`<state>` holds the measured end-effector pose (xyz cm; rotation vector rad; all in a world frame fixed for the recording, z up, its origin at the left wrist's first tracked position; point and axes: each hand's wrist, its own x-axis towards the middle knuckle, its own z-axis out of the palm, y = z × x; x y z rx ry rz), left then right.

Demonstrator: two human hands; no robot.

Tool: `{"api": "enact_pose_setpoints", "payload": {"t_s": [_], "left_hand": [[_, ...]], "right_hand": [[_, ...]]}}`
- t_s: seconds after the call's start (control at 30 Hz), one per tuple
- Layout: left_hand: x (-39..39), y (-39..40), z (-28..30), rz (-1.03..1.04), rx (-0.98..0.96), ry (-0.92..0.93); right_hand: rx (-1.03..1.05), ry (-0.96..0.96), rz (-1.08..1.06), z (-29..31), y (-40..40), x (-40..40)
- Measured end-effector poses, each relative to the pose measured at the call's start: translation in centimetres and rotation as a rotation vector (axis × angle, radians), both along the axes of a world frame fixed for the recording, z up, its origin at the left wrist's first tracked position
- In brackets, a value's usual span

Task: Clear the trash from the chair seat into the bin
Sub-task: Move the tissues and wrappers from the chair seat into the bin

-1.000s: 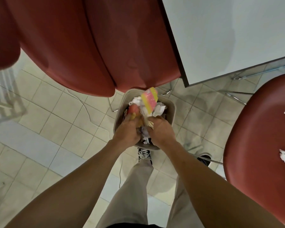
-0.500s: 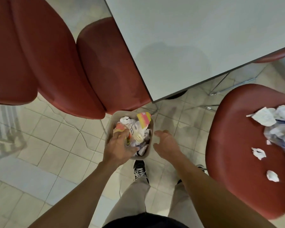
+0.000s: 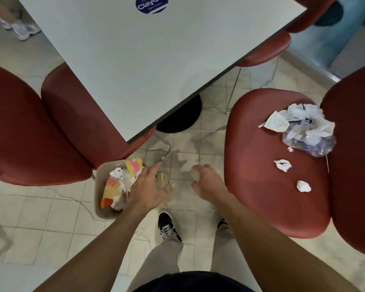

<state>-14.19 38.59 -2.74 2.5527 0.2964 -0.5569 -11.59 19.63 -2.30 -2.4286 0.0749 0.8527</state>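
The white table (image 3: pixel 156 60) fills the top of my view, with a round blue sticker (image 3: pixel 151 4) at its far edge and its dark round foot (image 3: pixel 181 116) on the tiled floor (image 3: pixel 40 218). Two red chairs (image 3: pixel 40 127) sit tucked under it on my left. On my right stands the red chair (image 3: pixel 268 186) I am clearing, its seat facing me and its back (image 3: pixel 354 165) further right.

The trash still lies on that seat, all of it well apart from my hands. At the far side of the seat, against the back, is a pile of crumpled paper and a clear plastic bag (image 3: pixel 308 131). Nearer to me are two small paper balls, one (image 3: pixel 283 165) around the middle of the seat and one (image 3: pixel 303 186) closer to my side.

The beige bin (image 3: pixel 99 186) stands on the floor just below the left chairs, holding yellow and pink wrappers (image 3: pixel 112 191) and crumpled white paper.

My left hand (image 3: pixel 149 189) hangs over the right rim of the bin, fingers spread and straight, holding nothing. My right hand (image 3: pixel 207 183) hovers over the floor between the bin and the littered chair, near the seat's left edge, fingers loosely curled around nothing. My black shoe (image 3: pixel 168 226) shows on the floor below my hands.
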Motion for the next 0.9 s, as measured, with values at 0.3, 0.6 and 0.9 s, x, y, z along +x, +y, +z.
{"api": "enact_pose_setpoints", "payload": {"t_s": [0.3, 0.6, 0.9], "left_hand": [[3.9, -11.6, -0.7, -0.16, 0.008, 0.052], [7.7, -24.6, -3.6, -0.431, -0.032, 0.049], [10.4, -36.7, -9.0, -0.729, 0.025, 0.01]], "right_hand": [[-0.013, 0.035, -0.212, -0.9, -12.1, -0.3], [-0.124, 0.049, -0.436, -3.5, -24.8, -1.2], [-0.166, 0.055, -0.54, -8.9, -33.9, -1.1]]}}
